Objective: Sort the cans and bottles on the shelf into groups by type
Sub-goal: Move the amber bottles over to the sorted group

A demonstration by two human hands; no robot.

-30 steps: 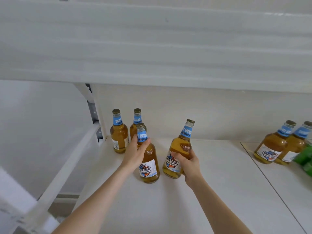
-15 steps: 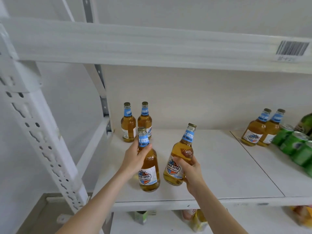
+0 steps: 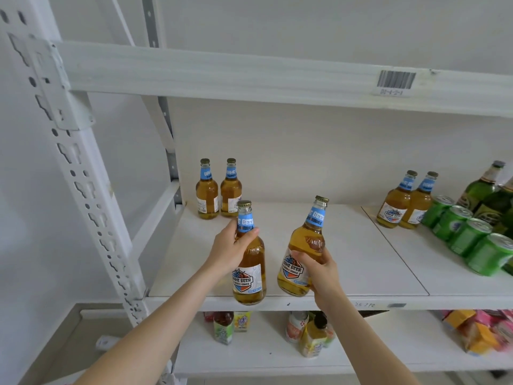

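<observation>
A: Left hand (image 3: 230, 252), centre of frame, fingers clamped on the neck and shoulder of an amber beer bottle (image 3: 249, 269). It is upright, its base low over the front lip of the shelf (image 3: 361, 262); whether it touches the board cannot be told.

B: Right hand (image 3: 323, 270), just right of centre, fingers wrapped around the lower body of a second amber bottle (image 3: 302, 254). That one tilts, cap leaning to the right of the frame. Again, lifted or resting cannot be told.

A: Progress, as a judgement: partway. Two matching amber bottles (image 3: 219, 190) stand together at the back left of the shelf, near the upright. The held pair looks bound for that group.

B: Left to do: two more amber bottles (image 3: 405, 202) sit at mid right, touching the green cans (image 3: 469, 234). Those probably need to join the left group, unless a right-hand cluster is intended.

A: Count, amber bottles: six. Two back left, two in hand, two at right.

B: Green cans: four seen clearly, in a row running toward the lower right edge; more may be cut off by the frame.

A: Green glass bottles (image 3: 483, 190): at least two at the far right edge, behind the cans. Exact number cannot be told.

B: Lower shelf holds mixed cartons and packets (image 3: 311, 333); not part of this sort, as far as can be judged.
</observation>
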